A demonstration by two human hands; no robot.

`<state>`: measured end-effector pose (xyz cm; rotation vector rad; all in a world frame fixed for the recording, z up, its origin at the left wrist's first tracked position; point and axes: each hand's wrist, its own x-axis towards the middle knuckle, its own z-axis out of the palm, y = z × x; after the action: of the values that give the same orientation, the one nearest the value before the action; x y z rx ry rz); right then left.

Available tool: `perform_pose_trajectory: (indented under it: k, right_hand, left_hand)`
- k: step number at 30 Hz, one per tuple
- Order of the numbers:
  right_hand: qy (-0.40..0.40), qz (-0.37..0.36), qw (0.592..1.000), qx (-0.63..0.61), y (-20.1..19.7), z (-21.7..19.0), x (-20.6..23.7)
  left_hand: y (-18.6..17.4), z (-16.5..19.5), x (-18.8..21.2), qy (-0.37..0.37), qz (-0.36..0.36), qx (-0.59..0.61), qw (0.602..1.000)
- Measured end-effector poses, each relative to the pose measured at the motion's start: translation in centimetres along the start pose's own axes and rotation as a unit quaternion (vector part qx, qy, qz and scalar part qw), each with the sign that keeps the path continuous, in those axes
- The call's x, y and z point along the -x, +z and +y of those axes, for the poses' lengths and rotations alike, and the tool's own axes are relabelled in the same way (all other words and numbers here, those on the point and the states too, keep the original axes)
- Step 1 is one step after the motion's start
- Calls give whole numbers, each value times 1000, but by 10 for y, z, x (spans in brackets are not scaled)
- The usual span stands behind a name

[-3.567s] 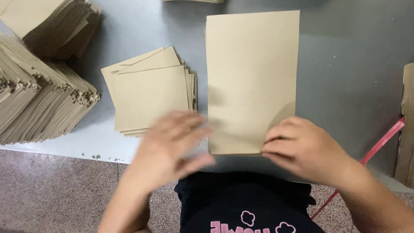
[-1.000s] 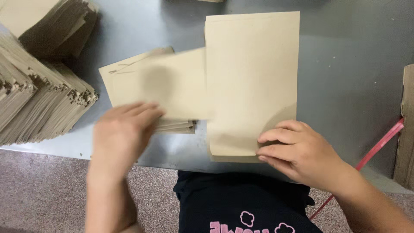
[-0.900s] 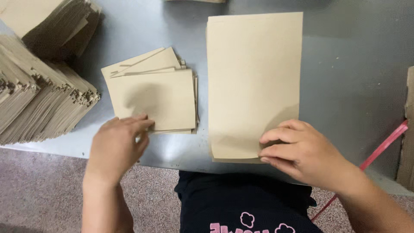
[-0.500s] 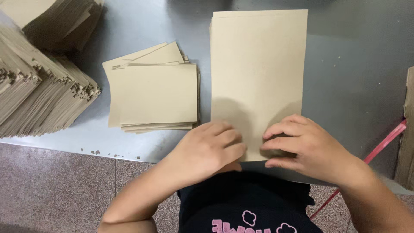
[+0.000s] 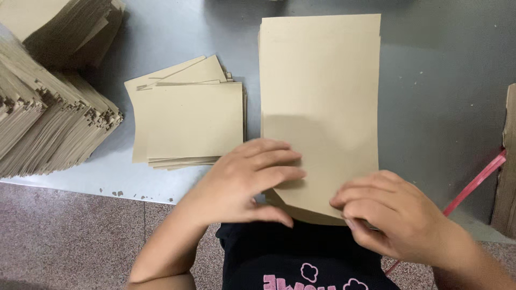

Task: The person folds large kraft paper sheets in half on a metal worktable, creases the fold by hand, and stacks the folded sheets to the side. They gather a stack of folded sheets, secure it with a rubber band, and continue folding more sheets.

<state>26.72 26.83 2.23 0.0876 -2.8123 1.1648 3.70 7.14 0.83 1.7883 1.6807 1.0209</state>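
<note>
Resting flat, left hand [image 5: 244,180] and right hand [image 5: 395,217] press sheet stack [image 5: 320,102]; neither grips. Folded pile [image 5: 188,121] beyond left hand; many sheets remain.

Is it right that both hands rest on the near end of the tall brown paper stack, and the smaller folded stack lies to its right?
Not quite. The head view shows the smaller folded stack lying left of the tall paper stack. The left hand and right hand do rest on its near end.
</note>
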Motion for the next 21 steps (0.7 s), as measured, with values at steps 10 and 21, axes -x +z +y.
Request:
perform_pose_trajectory:
  k: [10,21]
  right_hand:
    - [201,160,960,-109,2,41,3]
    - [255,274,926,-39,39,79,-18]
  left_hand:
    - [33,-23,3,-158,142,-52,976]
    - [35,-40,-42,-211,268,-170,925]
